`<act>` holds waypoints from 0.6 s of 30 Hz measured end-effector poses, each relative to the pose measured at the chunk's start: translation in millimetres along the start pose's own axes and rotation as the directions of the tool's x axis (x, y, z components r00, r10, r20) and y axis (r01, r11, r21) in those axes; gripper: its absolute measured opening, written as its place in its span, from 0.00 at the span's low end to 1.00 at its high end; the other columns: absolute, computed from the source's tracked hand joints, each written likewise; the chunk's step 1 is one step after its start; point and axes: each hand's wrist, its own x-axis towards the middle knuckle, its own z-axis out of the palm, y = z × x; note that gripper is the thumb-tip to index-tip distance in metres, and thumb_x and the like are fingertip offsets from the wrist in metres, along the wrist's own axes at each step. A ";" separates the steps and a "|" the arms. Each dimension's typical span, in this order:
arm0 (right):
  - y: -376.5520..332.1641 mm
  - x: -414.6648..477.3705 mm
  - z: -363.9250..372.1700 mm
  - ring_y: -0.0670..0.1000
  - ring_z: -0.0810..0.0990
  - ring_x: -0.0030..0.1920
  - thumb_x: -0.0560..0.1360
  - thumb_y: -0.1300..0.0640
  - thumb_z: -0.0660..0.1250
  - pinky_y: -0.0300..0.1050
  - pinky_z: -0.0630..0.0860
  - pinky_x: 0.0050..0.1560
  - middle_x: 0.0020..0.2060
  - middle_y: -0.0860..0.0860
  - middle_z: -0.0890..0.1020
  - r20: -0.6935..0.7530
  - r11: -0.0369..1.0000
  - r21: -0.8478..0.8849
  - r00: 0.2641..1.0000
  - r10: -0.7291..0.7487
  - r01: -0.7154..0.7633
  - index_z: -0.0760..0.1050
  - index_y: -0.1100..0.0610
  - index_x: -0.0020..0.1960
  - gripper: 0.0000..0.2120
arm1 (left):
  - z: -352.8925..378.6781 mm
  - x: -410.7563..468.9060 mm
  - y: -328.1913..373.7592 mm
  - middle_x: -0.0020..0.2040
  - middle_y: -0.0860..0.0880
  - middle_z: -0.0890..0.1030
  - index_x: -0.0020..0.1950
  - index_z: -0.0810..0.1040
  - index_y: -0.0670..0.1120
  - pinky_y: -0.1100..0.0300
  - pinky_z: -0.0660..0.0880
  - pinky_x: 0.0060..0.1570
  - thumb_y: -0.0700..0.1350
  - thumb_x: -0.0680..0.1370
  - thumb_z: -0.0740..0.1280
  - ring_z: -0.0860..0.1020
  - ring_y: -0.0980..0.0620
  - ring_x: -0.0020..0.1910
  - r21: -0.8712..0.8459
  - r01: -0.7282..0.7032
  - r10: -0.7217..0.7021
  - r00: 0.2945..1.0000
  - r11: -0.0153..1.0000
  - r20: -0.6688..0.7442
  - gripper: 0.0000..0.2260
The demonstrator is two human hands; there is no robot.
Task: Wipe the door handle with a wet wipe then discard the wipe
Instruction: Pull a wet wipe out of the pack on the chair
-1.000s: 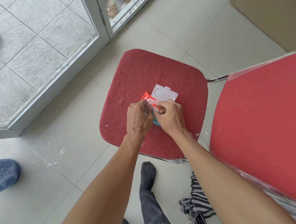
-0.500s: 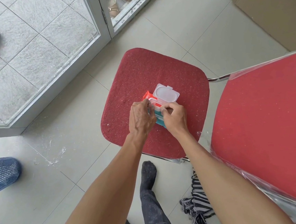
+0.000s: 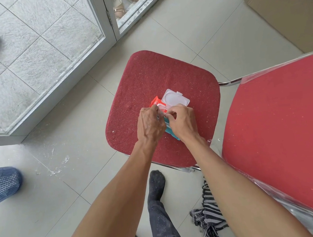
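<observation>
A red and teal wet wipe pack (image 3: 155,101) lies on the red seat of a chair (image 3: 148,77), its white flip lid (image 3: 175,99) standing open. My left hand (image 3: 149,125) rests on the pack's left side, fingers pressed at the opening. My right hand (image 3: 182,124) covers the pack's right part, its fingertips pinching at the opening beside the lid. Whether a wipe is between the fingers is hidden. No door handle is in view; only the lower frame of a glass door (image 3: 107,18) shows at the top.
A blue mesh bin (image 3: 2,183) stands at the left edge on the tiled floor. The chair's red backrest (image 3: 278,125) fills the right side. A striped cloth (image 3: 209,218) lies on the floor near my dark-socked foot (image 3: 157,181). Cardboard (image 3: 282,8) lies far right.
Both hands have stayed on the pack, with the fingers shifting slightly towards the opening under the lid. The pack has not moved.
</observation>
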 end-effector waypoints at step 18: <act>9.4 -5.2 -21.0 0.50 0.86 0.46 0.80 0.61 0.64 0.42 0.81 0.44 0.48 0.56 0.84 0.125 0.373 0.878 0.896 0.425 -0.299 0.77 0.59 0.48 0.04 | 7.4 -7.7 4.3 0.49 0.45 0.80 0.52 0.78 0.41 0.60 0.72 0.49 0.50 0.74 0.72 0.74 0.48 0.52 0.041 0.018 -0.021 0.998 0.999 0.055 0.15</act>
